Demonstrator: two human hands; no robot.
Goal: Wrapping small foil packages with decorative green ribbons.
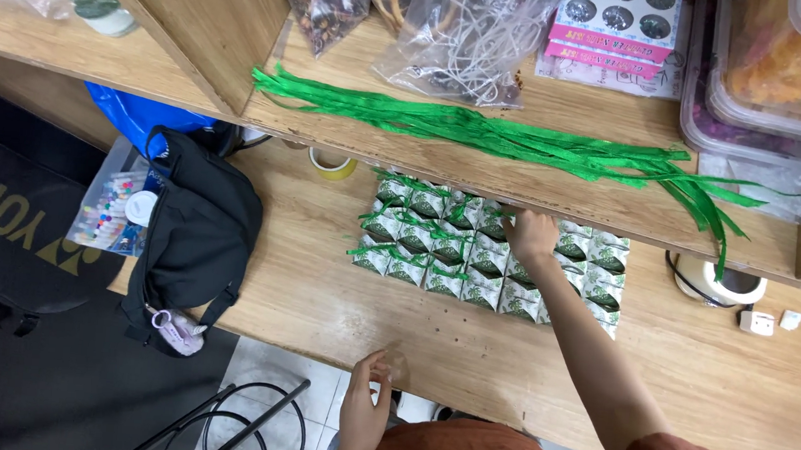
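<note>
Left hand [364, 405] at 6 o'clock, curled around a small clear round item [397, 366] at the wooden table's near edge [315, 342]. Right hand [530, 233] at 12, fingers down on green-and-white paper packets in rows [474, 259], grip unclear. Green ribbon strips [521, 141] line the shelf edge at 12. Bare table at 3.

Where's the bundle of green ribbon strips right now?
In the head view, the green ribbon strips lie across the upper wooden shelf, just above the rows of green-and-white packets that the right hand touches.
</note>
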